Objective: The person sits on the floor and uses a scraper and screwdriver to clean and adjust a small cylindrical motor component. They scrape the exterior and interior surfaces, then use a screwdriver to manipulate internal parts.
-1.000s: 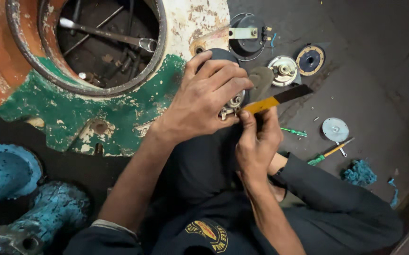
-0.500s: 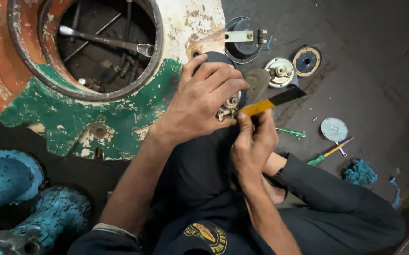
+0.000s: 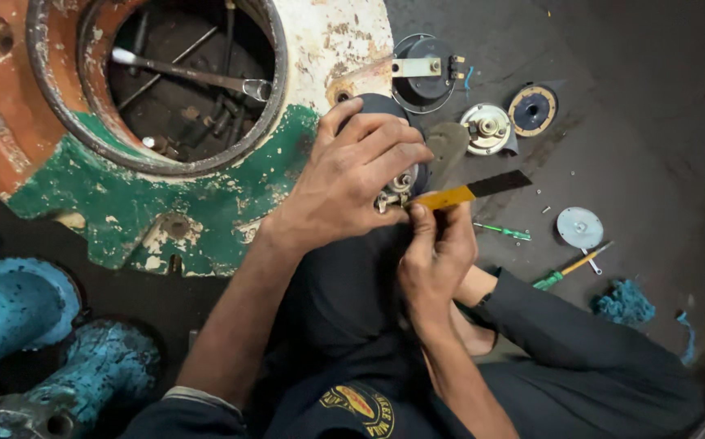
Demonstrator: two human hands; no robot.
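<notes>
My left hand (image 3: 352, 175) wraps over a dark round part (image 3: 381, 110) with a small metal fitting (image 3: 393, 193) showing under the fingers, held on my knee. My right hand (image 3: 434, 252) grips a flat strip, yellow at the near end and black at the far end (image 3: 470, 191), whose yellow end meets the metal fitting. Most of the round part is hidden by my left hand.
A big rusty green-and-white casing (image 3: 149, 195) with a round opening lies at upper left. Blue pipes (image 3: 19, 309) are at lower left. On the dark floor to the right lie round parts (image 3: 487, 128), a brown-rimmed disc (image 3: 531, 110), a silver disc (image 3: 578, 228), green-handled screwdrivers (image 3: 568, 268) and a blue rag (image 3: 625, 302).
Both hands stay on the round part and the strip; the strip has shifted only slightly against the fitting.
</notes>
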